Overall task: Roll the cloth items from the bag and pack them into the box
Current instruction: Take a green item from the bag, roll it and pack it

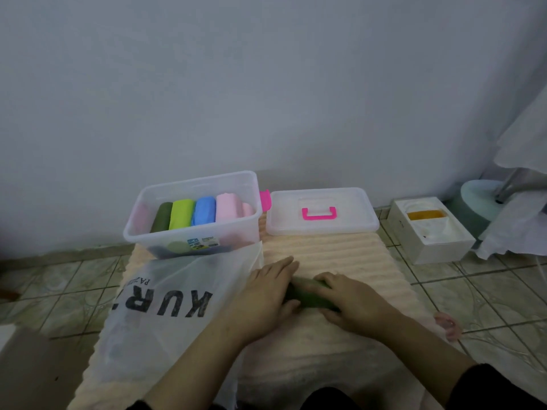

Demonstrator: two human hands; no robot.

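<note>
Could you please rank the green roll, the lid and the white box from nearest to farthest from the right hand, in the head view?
1. Green roll: under the right hand, on the towel.
2. Lid: beyond the hand, by the wall.
3. White box: far right, on the floor tiles.

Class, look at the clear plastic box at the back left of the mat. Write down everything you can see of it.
The clear plastic box is rectangular, see-through and open, its lid with a pink handle lying flat to its right. It stands upright on the peach ribbed mat near the wall. Inside, rolled cloths lie side by side: dark green, lime, blue and pink. A label sits on its front wall, and the white bag reaches its front edge.
</note>
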